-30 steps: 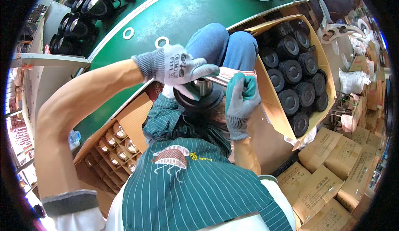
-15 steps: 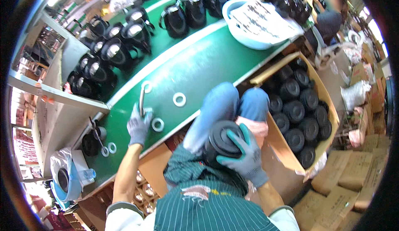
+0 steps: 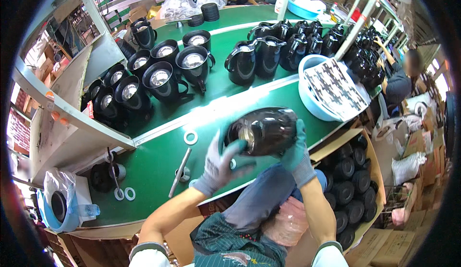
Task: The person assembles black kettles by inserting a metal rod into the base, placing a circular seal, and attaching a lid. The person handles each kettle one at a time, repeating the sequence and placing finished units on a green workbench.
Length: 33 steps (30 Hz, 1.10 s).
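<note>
A glossy black jug is held on its side above the near edge of the green bench. My right hand is closed around its right end, in a grey glove with teal fingers. At the other end, where a silvery part shows inside, my left hand is slightly blurred with fingers spread. Whether its fingertips touch the jug I cannot tell. Below and left of it, a metal rod lies on the bench by a small metal cylinder. A white ring lies beyond the rod.
Several open black jugs stand at the back left, and lidded ones farther right. A blue basin with a patterned sheet sits at the bench's right. Below it, a carton holds black round parts. Another person works at far right.
The jug has risen from my lap to above the bench, in my right hand. My left hand has let go of the rod and moved right to the jug. The view has shifted.
</note>
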Each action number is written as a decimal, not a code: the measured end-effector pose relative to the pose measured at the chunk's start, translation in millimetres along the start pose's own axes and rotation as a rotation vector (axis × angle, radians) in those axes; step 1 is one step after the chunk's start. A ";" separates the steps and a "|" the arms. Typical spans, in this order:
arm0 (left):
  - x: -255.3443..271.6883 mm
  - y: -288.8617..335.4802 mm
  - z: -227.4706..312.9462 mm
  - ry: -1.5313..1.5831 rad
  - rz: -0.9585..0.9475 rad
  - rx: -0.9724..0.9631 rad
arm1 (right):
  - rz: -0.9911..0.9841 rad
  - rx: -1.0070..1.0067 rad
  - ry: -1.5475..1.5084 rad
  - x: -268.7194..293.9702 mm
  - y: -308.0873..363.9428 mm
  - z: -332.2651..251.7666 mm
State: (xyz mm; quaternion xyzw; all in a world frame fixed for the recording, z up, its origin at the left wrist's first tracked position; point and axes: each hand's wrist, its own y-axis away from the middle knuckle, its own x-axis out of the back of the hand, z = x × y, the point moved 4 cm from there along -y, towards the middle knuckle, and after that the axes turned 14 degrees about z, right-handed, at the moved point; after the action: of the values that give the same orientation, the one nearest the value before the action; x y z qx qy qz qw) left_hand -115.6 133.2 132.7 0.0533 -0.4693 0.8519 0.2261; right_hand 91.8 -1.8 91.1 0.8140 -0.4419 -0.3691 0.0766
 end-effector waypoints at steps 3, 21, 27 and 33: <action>-30.2 -70.2 -54.3 -0.143 -0.024 0.034 | 0.012 -0.106 0.015 -11.9 -63.6 12.3; -96.6 -284.2 -269.5 -1.047 -0.156 -0.091 | 0.203 -0.407 -0.257 -116.4 -300.7 56.7; -101.5 -329.5 -314.2 -1.357 -0.625 0.349 | -0.694 0.693 1.566 -181.8 -77.4 -51.4; -117.8 -338.2 -308.8 -1.372 -0.412 0.036 | -1.180 1.022 1.960 -214.3 63.9 -117.7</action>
State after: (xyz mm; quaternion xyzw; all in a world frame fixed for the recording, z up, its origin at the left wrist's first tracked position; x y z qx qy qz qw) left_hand 174.2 502.7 188.3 0.6683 -0.4721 0.5738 0.0353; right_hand 55.9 102.6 318.4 0.7561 0.1399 0.6264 -0.1279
